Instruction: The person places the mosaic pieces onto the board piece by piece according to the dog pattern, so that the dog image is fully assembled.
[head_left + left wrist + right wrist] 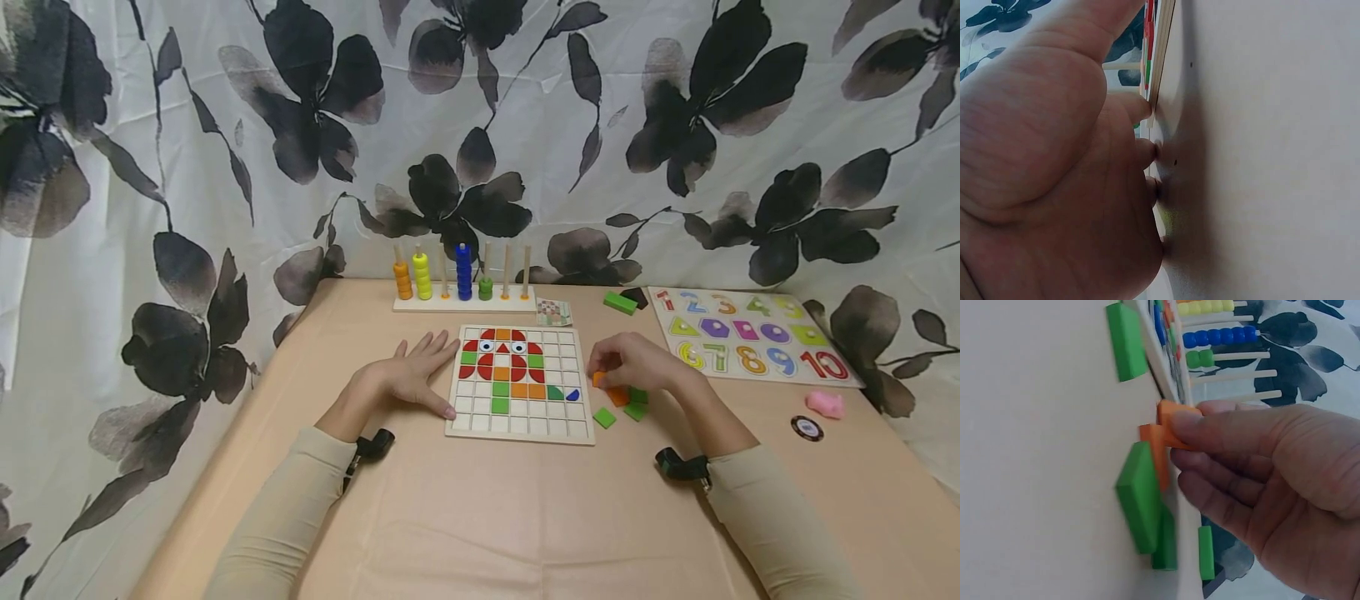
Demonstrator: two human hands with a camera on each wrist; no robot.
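A white grid board lies on the table, with red, green, orange and blue tiles and two eye-patterned tiles forming a figure. At its left edge rests my left hand, fingers spread, the thumb by the lower left side. To the right of the board, my right hand pinches an orange block between thumb and fingers. Just below the pinched one is another orange block. Several green blocks lie close by, some partly under or behind the right hand in the head view.
Behind the board stands a peg stacker with coloured beads, a small picture card beside it. A green block and a black piece lie further back. Rightward are a number puzzle, a pink toy and a round disc.
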